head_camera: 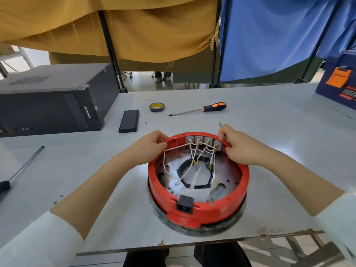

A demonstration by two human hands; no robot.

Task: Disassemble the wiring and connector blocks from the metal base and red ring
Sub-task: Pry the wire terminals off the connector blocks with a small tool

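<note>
Head view: the red ring [199, 206] sits on the metal base [227, 175] close to the near edge of the tabletop [269, 132], within easy reach of both arms. The left hand [152, 144] curls its fingers over the far-left rim and pinches a cream wire [173, 149], apparently to draw it clear. The right hand [238, 146] grips the far-right rim beside the connector blocks [203, 141], with what looks like a thin tool tip showing above it; this grip likely steadies the assembly. Wiring runs from the four blocks down toward the central opening. A screwdriver [198, 110] and tape roll [157, 107] lie nearer the far edge, ready for use.
</note>
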